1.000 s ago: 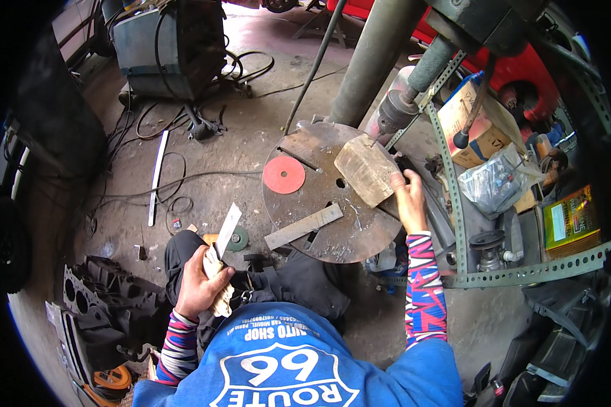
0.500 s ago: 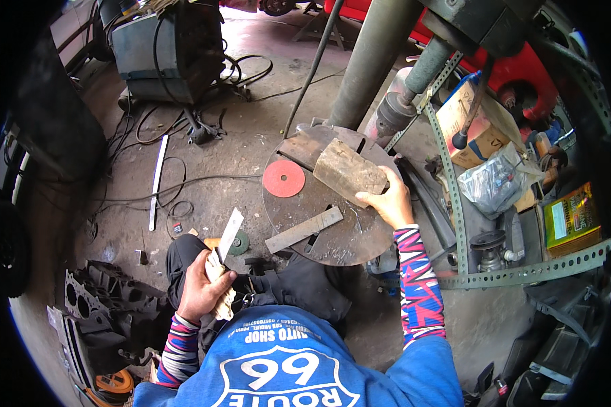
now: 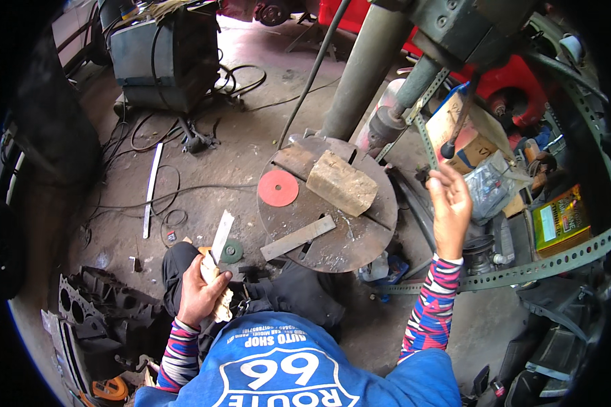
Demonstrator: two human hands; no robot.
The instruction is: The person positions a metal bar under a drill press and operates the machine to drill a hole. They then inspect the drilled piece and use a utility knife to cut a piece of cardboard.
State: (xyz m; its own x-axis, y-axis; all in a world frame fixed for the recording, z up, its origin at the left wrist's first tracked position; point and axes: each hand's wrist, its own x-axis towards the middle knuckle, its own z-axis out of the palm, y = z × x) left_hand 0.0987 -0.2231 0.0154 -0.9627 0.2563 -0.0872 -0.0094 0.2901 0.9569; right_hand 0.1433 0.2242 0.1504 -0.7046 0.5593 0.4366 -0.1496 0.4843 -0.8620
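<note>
My left hand [image 3: 198, 293] is closed around the pale, wrapped lower end of a knife-like metal blade [image 3: 222, 234], which points up and away from me. My right hand [image 3: 449, 203] is raised to the right of the round metal table [image 3: 360, 251]. Its fingers are loosely bent and apart, with nothing visible in them, just below the black knob [image 3: 447, 149] of a drill press lever. On the table lie a worn wooden block [image 3: 343, 183], a red abrasive disc [image 3: 278, 188] and a flat metal bar [image 3: 299, 238].
The drill press column [image 3: 360, 81] and chuck [image 3: 387, 127] rise behind the table. A perforated metal rack [image 3: 543, 266] at right holds a cardboard box [image 3: 472, 139] and a plastic bag [image 3: 492, 190]. A green disc [image 3: 231, 251] is by my knee. An engine block [image 3: 95, 305] and cables lie at left.
My right hand has let go of the wooden block and moved right, toward the lever knob. The block stays on the table. My left hand keeps its hold on the blade.
</note>
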